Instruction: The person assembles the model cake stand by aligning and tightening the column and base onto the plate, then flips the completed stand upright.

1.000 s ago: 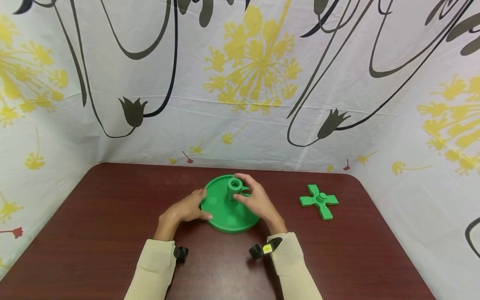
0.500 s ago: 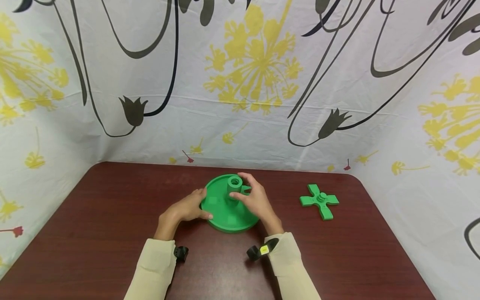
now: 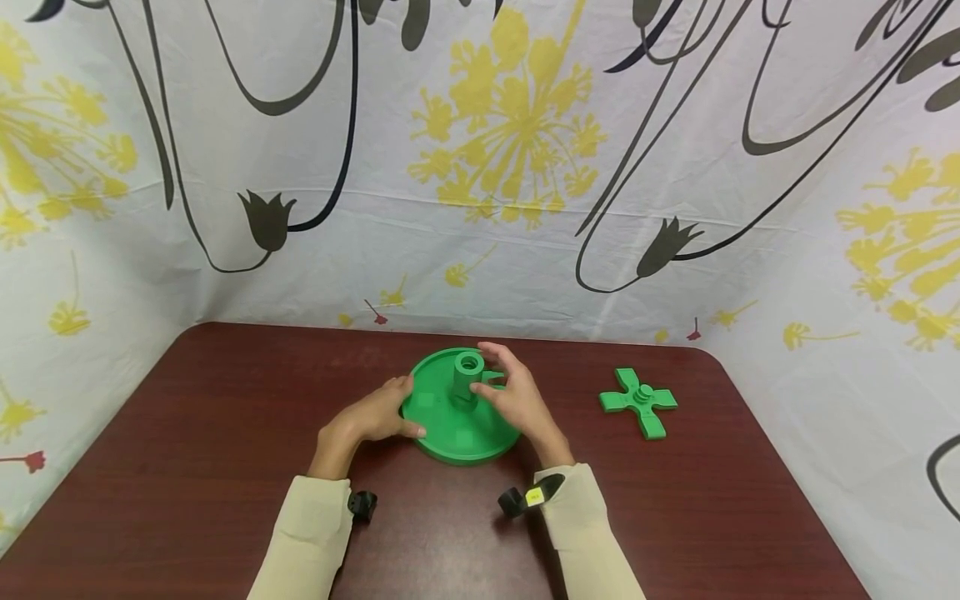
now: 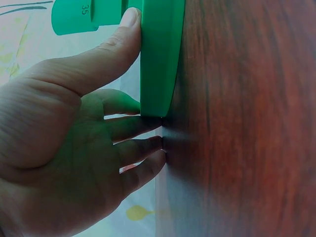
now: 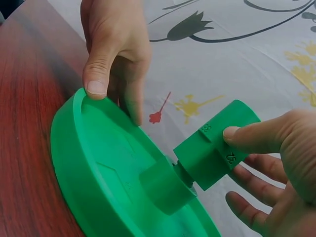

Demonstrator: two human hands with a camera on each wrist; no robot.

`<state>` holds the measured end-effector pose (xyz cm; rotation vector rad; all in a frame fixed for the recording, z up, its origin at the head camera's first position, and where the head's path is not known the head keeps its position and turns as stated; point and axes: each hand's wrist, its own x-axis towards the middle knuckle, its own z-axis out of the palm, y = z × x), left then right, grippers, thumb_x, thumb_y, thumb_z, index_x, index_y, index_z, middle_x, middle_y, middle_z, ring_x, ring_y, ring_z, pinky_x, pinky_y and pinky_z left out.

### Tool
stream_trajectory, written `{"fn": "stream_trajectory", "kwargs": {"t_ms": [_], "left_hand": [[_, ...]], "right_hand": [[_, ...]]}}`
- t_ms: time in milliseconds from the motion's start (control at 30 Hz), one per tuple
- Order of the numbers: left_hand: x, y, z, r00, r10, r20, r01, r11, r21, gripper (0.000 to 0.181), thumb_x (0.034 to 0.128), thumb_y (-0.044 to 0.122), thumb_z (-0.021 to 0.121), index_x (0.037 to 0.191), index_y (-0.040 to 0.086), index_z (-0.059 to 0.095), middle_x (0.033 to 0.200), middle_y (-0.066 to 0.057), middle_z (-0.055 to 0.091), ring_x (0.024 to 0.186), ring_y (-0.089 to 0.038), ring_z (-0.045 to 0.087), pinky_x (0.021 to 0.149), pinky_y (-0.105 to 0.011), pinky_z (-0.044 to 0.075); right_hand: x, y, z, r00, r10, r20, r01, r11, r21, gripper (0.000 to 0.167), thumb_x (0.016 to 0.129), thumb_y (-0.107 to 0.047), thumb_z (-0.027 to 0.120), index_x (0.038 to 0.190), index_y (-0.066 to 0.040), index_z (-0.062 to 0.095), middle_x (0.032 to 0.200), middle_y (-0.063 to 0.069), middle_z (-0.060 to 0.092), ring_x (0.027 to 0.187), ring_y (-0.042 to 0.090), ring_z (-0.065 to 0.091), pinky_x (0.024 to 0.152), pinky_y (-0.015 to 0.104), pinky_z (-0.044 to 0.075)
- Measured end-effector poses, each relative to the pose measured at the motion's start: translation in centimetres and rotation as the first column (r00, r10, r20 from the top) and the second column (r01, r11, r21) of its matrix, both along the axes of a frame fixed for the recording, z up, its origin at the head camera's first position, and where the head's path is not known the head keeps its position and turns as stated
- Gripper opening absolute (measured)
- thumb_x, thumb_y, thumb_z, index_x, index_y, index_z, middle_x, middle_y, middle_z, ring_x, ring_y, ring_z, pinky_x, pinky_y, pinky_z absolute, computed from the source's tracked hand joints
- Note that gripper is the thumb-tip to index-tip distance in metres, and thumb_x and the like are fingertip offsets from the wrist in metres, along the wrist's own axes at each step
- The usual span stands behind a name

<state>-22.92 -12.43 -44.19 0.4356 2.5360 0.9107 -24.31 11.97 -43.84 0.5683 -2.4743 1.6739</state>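
Green cylinder (image 5: 210,152) w/in R grip (image 3: 521,406), abv disc (image 5: 74,153)

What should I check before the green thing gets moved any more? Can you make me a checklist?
1. Left hand holding the round base by its rim: ok.
2. Base sitting on the table: ok.
3. Right hand has its thumb on the cylinder: ok.
4. Grip on the cylinder tight enough: cannot tell, some fingers are partly hidden.
5. Cylinder right down against the post: not ok, a gap shows between them.
6. Cross-shaped piece out of the hands' way: ok, it lies off to the right.
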Motion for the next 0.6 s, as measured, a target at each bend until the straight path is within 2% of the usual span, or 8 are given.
{"fn": "stream_trajectory", "kwargs": {"t_ms": [167, 300, 467, 600], "left_hand": [[0.01, -0.04, 0.04, 1.0, 0.004, 0.001, -0.004, 1.0, 0.006, 0.096, 0.0891, 0.025, 0.076, 0.156, -0.006, 0.015, 0.162, -0.026, 0.015, 0.151, -0.042, 0.009, 0.119, -0.057, 0.019], [0.01, -0.09, -0.06, 1.0, 0.004, -0.004, -0.004, 1.0, 0.005, 0.095, 0.0891, 0.024, 0.076, 0.156, -0.007, 0.016, 0.162, -0.027, 0.016, 0.151, -0.043, 0.011, 0.119, -0.058, 0.02], [-0.01, -0.09, -0.1, 1.0, 0.002, -0.004, -0.002, 1.0, 0.003, 0.096, 0.0891, 0.025, 0.076, 0.156, -0.007, 0.015, 0.162, -0.027, 0.016, 0.151, -0.043, 0.011, 0.119, -0.058, 0.02], [-0.05, -0.11, -0.13, 1.0, 0.001, -0.004, -0.001, 1.0, 0.003, 0.096, 0.0889, 0.026, 0.076, 0.156, -0.006, 0.016, 0.162, -0.027, 0.015, 0.151, -0.043, 0.011, 0.119, -0.058, 0.02]], "right_hand": [[0.03, -0.23, -0.15, 0.998, -0.064, -0.013, 0.065, 0.995, 0.073, 0.062, 0.08, 0.0, 0.081, 0.136, -0.008, 0.057, 0.122, 0.015, 0.064, 0.111, 0.031, 0.062, 0.09, 0.047, 0.054], [0.06, -0.21, -0.33, 0.997, -0.068, -0.031, 0.071, 0.992, 0.102, 0.062, 0.08, -0.004, 0.082, 0.136, -0.009, 0.057, 0.121, 0.014, 0.064, 0.11, 0.03, 0.062, 0.09, 0.047, 0.054], [0.0, -0.07, -0.34, 1.0, -0.009, -0.009, 0.009, 0.998, 0.055, 0.063, 0.081, -0.001, 0.08, 0.138, -0.009, 0.055, 0.132, 0.013, 0.061, 0.122, 0.03, 0.058, 0.095, 0.049, 0.052], [-0.15, 0.04, -0.35, 0.998, 0.061, -0.006, -0.061, 0.998, -0.005, 0.061, 0.084, 0.007, 0.074, 0.14, -0.001, 0.051, 0.141, 0.018, 0.055, 0.129, 0.034, 0.054, 0.097, 0.052, 0.05]]}}
